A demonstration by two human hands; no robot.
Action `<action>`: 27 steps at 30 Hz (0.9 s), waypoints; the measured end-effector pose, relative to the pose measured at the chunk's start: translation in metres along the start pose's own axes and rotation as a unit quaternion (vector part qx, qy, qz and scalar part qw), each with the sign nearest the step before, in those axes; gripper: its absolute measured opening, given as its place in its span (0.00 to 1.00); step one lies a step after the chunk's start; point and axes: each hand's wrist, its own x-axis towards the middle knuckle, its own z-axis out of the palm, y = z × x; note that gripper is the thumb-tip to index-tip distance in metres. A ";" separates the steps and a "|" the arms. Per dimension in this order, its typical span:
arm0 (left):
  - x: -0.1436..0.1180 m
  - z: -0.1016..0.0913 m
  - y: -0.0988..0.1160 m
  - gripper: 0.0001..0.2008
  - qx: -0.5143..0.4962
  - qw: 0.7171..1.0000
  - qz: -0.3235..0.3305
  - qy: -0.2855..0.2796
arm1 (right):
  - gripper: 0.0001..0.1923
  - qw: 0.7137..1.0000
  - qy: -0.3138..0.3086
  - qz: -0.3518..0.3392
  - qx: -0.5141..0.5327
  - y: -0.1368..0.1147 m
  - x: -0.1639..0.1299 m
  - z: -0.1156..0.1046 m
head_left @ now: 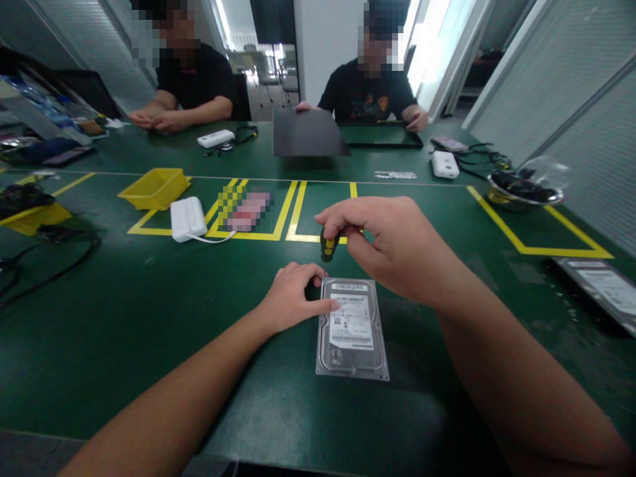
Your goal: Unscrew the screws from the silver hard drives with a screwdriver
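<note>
The drive lies flat, label up, on the table, in front of the person, and its upper left corner is met by the screwdriver. The screwdriver's handle is gripped from above by the closed fingers of the right hand. The thumb of the left hand is laid across the label, with its index finger curled by the corner; whether the edge is pinched underneath cannot be told.

If the tip is pressed off axis, it could be made to slip, and the left index finger, just beside the shaft, could be jabbed. Because force is applied at a corner, the drive could be swivelled if the thumb's hold is too light. Whether the tip is seated in a screw is too small to be seen.

Nothing is seen standing between the hands and the drive. Beyond, a white box and a yellow tray are set by taped lines. To the right, a second drive and a filled bowl are placed well apart. Across the table, a dark panel is held by a co-worker.
</note>
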 end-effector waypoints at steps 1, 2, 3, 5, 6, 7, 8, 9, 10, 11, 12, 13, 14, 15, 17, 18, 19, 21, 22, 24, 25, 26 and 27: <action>0.000 0.000 0.000 0.25 0.000 1.000 -0.001 0.000 | 0.13 1.000 -0.002 0.001 0.001 0.000 0.000 0.000; 0.000 0.000 0.000 0.25 0.000 1.000 -0.001 -0.001 | 0.13 1.000 -0.002 0.002 0.001 0.000 0.000 0.000; 0.000 0.000 0.000 0.25 0.000 1.000 -0.002 -0.002 | 0.13 1.000 -0.003 0.002 0.001 0.000 0.000 0.000; 0.000 -0.001 0.001 0.25 0.000 1.000 -0.003 -0.003 | 0.13 1.000 -0.002 -0.001 0.000 0.000 0.001 0.000; 0.000 -0.001 0.001 0.25 -0.001 1.000 -0.003 -0.003 | 0.13 1.000 -0.002 -0.003 -0.001 0.000 0.001 0.000; 0.000 -0.001 0.001 0.25 -0.001 1.000 -0.004 -0.003 | 0.14 1.000 -0.002 -0.005 -0.002 0.000 0.001 0.000; 0.000 -0.002 0.001 0.24 -0.001 1.000 -0.005 -0.004 | 0.14 1.000 -0.002 -0.007 -0.004 0.000 0.001 0.000; 0.000 -0.002 0.001 0.24 0.000 1.000 -0.006 -0.004 | 0.14 1.000 -0.002 -0.009 -0.007 0.000 0.000 -0.001; 0.000 -0.002 0.001 0.24 0.000 1.000 -0.007 -0.004 | 0.14 1.000 -0.003 -0.010 -0.009 0.000 0.000 -0.001; 0.000 -0.002 0.001 0.25 0.001 1.000 -0.008 -0.004 | 0.15 1.000 -0.003 -0.012 -0.011 0.000 0.000 -0.001; 0.000 -0.002 0.001 0.25 0.000 1.000 -0.008 -0.003 | 0.15 1.000 -0.002 -0.014 -0.014 0.000 0.000 -0.001; 0.000 -0.002 0.001 0.25 -0.001 1.000 -0.008 -0.003 | 0.15 1.000 -0.001 -0.016 -0.016 0.000 0.000 -0.001; 0.000 -0.002 0.001 0.25 -0.002 1.000 -0.008 -0.003 | 0.15 1.000 0.000 -0.018 -0.018 0.000 0.000 -0.001; 0.000 -0.002 0.002 0.24 -0.002 1.000 -0.009 -0.002 | 0.16 1.000 0.001 -0.020 -0.020 0.000 0.000 -0.001; -0.001 -0.002 0.002 0.24 -0.001 1.000 -0.010 -0.003 | 0.16 0.999 0.004 -0.026 -0.023 0.001 0.000 -0.001; -0.001 -0.002 0.003 0.24 -0.001 1.000 -0.011 -0.004 | 0.16 0.999 0.003 -0.028 -0.024 0.001 0.000 -0.001; -0.001 -0.002 0.003 0.24 -0.002 1.000 -0.011 -0.005 | 0.16 0.999 0.003 -0.028 -0.024 0.001 0.000 -0.001; -0.001 -0.002 0.003 0.24 -0.003 1.000 -0.010 -0.006 | 0.17 0.999 0.003 -0.025 -0.020 0.001 0.000 -0.001; -0.001 -0.002 0.003 0.24 -0.003 1.000 -0.010 -0.006 | 0.17 1.000 0.003 -0.021 -0.017 0.000 0.000 -0.001; -0.001 -0.002 0.003 0.24 -0.002 1.000 -0.009 -0.006 | 0.16 1.000 0.002 -0.015 -0.012 0.000 0.000 -0.001; 0.000 -0.002 0.002 0.24 -0.002 1.000 -0.008 -0.005 | 0.16 1.000 0.001 -0.012 -0.011 0.000 0.000 -0.001; 0.000 -0.002 0.002 0.24 -0.002 1.000 -0.007 -0.004 | 0.16 1.000 -0.003 -0.009 -0.011 -0.001 0.000 -0.001; 0.000 -0.001 0.001 0.24 -0.002 1.000 -0.005 -0.003 | 0.16 1.000 -0.007 -0.007 -0.010 -0.001 0.000 -0.001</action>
